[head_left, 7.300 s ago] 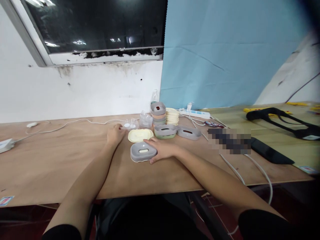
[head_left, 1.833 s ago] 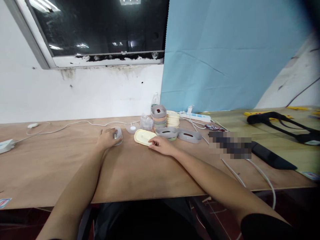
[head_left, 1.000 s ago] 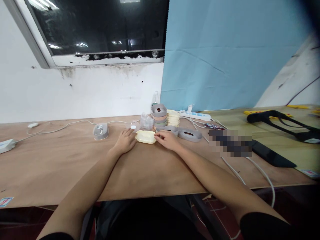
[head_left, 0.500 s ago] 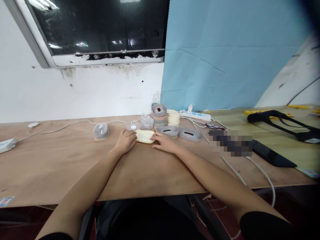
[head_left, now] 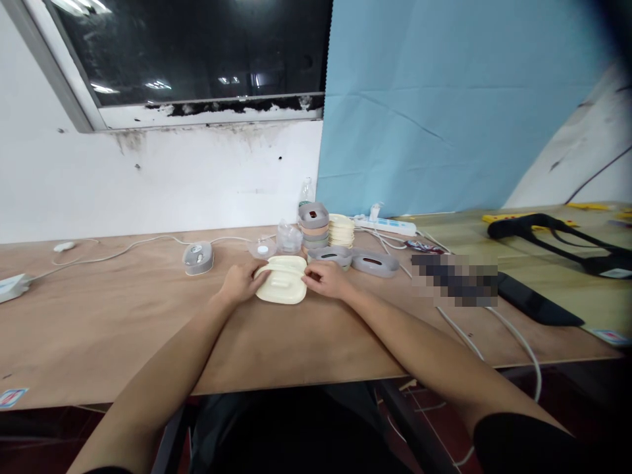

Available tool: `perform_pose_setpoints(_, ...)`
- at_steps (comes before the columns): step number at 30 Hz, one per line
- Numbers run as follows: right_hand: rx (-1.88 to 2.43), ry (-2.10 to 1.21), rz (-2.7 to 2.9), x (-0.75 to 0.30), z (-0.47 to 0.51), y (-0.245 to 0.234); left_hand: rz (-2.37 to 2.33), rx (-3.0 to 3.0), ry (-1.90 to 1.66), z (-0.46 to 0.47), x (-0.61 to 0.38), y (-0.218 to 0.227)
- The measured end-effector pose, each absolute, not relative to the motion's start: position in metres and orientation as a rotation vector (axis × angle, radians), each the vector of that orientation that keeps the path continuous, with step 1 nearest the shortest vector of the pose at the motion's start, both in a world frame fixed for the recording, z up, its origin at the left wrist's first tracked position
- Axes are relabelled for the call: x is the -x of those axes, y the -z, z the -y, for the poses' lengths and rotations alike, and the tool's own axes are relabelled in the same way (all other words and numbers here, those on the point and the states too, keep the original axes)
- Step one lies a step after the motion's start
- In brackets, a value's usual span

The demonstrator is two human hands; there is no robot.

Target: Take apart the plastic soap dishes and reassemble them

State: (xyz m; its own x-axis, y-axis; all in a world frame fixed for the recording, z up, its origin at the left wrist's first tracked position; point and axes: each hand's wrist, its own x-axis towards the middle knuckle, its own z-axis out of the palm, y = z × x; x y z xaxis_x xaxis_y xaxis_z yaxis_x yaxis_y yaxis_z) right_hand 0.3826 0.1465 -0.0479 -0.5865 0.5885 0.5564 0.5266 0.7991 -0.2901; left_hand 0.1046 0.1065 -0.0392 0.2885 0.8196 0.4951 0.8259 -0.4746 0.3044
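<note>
A shallow cream plastic tray point(head_left: 282, 289) with rounded corners and a raised oblong bump lies in front of me, between both hands. A pale band crosses its upper part; I cannot tell whether this is a second cream piece or its own edge. My left hand point(head_left: 240, 282) pinches the left edge with thumb and fingers. At the right edge, the curled fingers of my right hand point(head_left: 326, 279) grip the same tray. Just beyond are grey oval trays with dark slots, one of them a grey slotted tray point(head_left: 376, 268), and a stack of cream trays point(head_left: 342, 230).
A stack of grey and peach tubs point(head_left: 314, 227) stands near the wall beside a clear bag point(head_left: 288, 238). Left of my hands sits a grey box point(head_left: 198, 258). A power strip point(head_left: 388, 226), white cables and a black phone-like slab point(head_left: 538, 301) occupy the right side.
The cream piece looked like a narrow oval and now shows a broad face with a bump, spreading towards me. My fingers have curled more tightly at its sides.
</note>
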Motion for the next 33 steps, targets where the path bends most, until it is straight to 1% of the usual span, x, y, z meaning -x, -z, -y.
perform_pose_setpoints(5,0.952,-0.249,2.503,-0.382,-0.156,0.055,1.512,2.874,0.695,-0.109,-0.111,0.041)
perform_pose_setpoints(7,1.002,-0.326,2.531,-0.381,-0.157,0.056,1.512,2.961,0.650,-0.111,-0.112,0.043)
perform_pose_setpoints(9,1.004,-0.333,2.503,-0.380,-0.155,0.053,1.535,2.976,0.661,-0.113,-0.113,0.045)
perform_pose_setpoints(17,1.074,0.069,2.075,-0.391,-0.161,0.041,1.575,2.805,0.739,-0.117,-0.110,0.050)
perform_pose_setpoints(20,1.165,0.157,2.088,-0.396,-0.168,0.045,1.589,2.729,0.799,-0.118,-0.108,0.051)
perform_pose_setpoints(24,1.265,0.184,2.175,-0.399,-0.174,0.049,1.551,2.682,0.877,-0.117,-0.108,0.050)
perform_pose_setpoints(28,1.172,0.225,2.110,-0.399,-0.170,0.044,1.488,2.672,0.903,-0.116,-0.108,0.051)
perform_pose_setpoints(33,0.841,0.315,2.067,-0.392,-0.152,0.033,1.307,2.595,1.061,-0.112,-0.110,0.048)
